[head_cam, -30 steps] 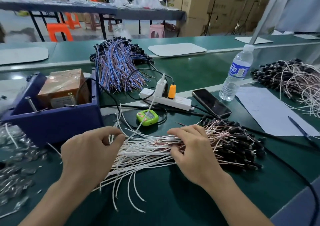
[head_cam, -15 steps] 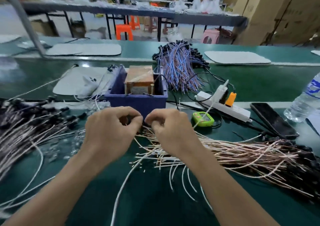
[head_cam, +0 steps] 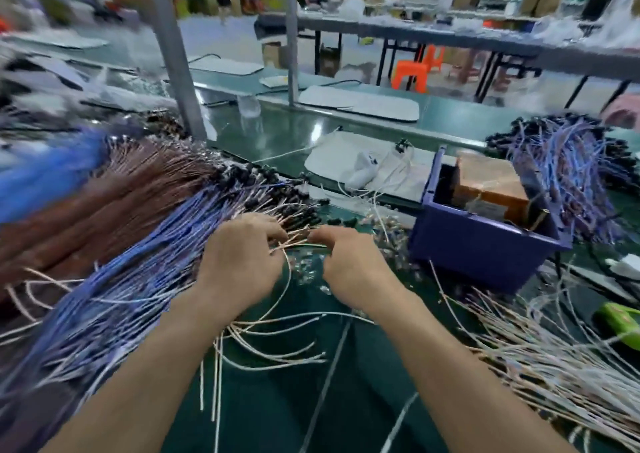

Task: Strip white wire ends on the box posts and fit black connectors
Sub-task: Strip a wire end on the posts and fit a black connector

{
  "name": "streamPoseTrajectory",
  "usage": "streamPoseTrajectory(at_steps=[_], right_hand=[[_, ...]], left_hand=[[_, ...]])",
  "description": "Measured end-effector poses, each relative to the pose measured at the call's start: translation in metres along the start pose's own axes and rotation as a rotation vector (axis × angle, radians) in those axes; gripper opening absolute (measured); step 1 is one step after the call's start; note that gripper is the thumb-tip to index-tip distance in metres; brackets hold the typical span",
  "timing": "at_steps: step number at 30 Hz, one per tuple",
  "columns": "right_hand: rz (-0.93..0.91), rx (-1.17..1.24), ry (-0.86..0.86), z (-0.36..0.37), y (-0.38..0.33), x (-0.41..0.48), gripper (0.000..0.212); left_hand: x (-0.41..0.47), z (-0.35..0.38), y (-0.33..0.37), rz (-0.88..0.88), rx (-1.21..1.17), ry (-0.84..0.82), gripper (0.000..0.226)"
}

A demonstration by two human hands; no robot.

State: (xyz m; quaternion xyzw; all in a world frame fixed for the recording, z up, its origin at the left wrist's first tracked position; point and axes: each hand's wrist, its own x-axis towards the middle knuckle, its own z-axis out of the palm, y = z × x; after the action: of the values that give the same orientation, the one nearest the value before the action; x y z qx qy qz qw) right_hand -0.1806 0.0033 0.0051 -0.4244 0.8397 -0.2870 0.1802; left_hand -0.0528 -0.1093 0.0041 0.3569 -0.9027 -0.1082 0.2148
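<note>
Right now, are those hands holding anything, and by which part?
The left hand grips a few pale wires just short of their tips; the right hand pinches those tips. Blur hides how many.

- Box (head_cam: 485, 248) sits right on the worktop (head_cam: 277, 414), a block (head_cam: 488, 185) in it.
- Big wire heap (head_cam: 114, 265) left, second heap (head_cam: 554, 366) right, before the box.
- Left hand (head_cam: 242, 262) and right hand (head_cam: 349, 265) between the heaps, on loose wires (head_cam: 277, 345).
- Third bundle (head_cam: 568, 161) behind the box.
</note>
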Motion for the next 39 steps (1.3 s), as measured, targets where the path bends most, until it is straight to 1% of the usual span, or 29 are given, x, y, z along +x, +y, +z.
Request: streamPoseTrajectory(at_steps=[3, 5, 7, 9, 11, 13, 14, 16, 18, 20, 23, 24, 27, 28, 30, 33, 34, 36, 38, 39], right_hand=[[-0.017, -0.061, -0.055, 0.014, -0.009, 0.016, 0.069], [-0.023, -0.101, -0.032, 0.022, -0.013, 0.023, 0.071], [-0.017, -0.142, 0.057, 0.029, -0.016, 0.032, 0.072], [-0.015, -0.169, 0.12, 0.033, -0.017, 0.043, 0.07], [-0.02, -0.184, 0.13, 0.032, -0.019, 0.054, 0.073], [-0.036, -0.22, 0.12, 0.028, -0.02, 0.066, 0.077], [-0.046, -0.24, 0.124, 0.026, -0.021, 0.071, 0.076], [-0.07, -0.271, 0.193, 0.022, -0.022, 0.082, 0.066], [-0.072, -0.302, 0.272, 0.02, -0.023, 0.09, 0.064], [-0.079, -0.355, 0.274, 0.018, -0.023, 0.096, 0.063], [-0.102, -0.438, 0.213, 0.017, -0.025, 0.102, 0.056], [-0.106, -0.46, 0.207, 0.015, -0.026, 0.103, 0.052], [-0.144, -0.511, 0.261, 0.005, -0.028, 0.103, 0.022], [-0.156, -0.508, 0.271, 0.001, -0.028, 0.101, 0.016], [-0.177, -0.458, 0.238, -0.01, -0.028, 0.095, 0.013], [-0.21, -0.243, 0.133, -0.033, -0.034, 0.078, 0.015], [-0.224, -0.158, 0.116, -0.041, -0.037, 0.072, 0.015], [-0.23, -0.007, 0.11, -0.057, -0.04, 0.057, 0.016], [-0.22, 0.097, 0.152, -0.073, -0.035, 0.04, 0.019], [-0.206, 0.124, 0.177, -0.081, -0.029, 0.03, 0.02]], left_hand=[[0.002, 0.0, -0.028, -0.04, 0.021, -0.126, 0.036], [-0.001, 0.003, -0.037, -0.054, 0.033, -0.163, 0.042], [-0.002, 0.007, -0.041, -0.062, 0.036, -0.115, 0.048], [0.0, 0.01, -0.042, -0.095, 0.04, -0.03, 0.054], [0.004, 0.012, -0.044, -0.12, 0.047, 0.003, 0.054], [0.009, 0.014, -0.045, -0.119, 0.025, 0.018, 0.05], [0.011, 0.016, -0.046, -0.109, 0.01, 0.031, 0.047], [0.015, 0.018, -0.047, -0.09, 0.01, 0.042, 0.041], [0.019, 0.02, -0.049, -0.081, 0.022, 0.031, 0.037], [0.021, 0.021, -0.05, -0.077, 0.013, 0.028, 0.032], [0.019, 0.021, -0.049, -0.084, -0.008, 0.054, 0.024], [0.018, 0.021, -0.048, -0.086, -0.019, 0.066, 0.022], [0.016, 0.019, -0.048, -0.107, -0.05, 0.087, 0.023], [0.016, 0.018, -0.046, -0.107, -0.054, 0.092, 0.025], [0.017, 0.014, -0.041, -0.099, -0.059, 0.111, 0.031], [0.022, 0.008, -0.028, -0.096, -0.145, 0.148, 0.034], [0.024, 0.005, -0.023, -0.099, -0.214, 0.149, 0.031], [0.029, -0.004, -0.014, -0.1, -0.442, 0.128, 0.025], [0.033, -0.018, -0.007, -0.091, -0.678, 0.075, 0.019], [0.035, -0.025, -0.003, -0.077, -0.741, 0.044, 0.016]])
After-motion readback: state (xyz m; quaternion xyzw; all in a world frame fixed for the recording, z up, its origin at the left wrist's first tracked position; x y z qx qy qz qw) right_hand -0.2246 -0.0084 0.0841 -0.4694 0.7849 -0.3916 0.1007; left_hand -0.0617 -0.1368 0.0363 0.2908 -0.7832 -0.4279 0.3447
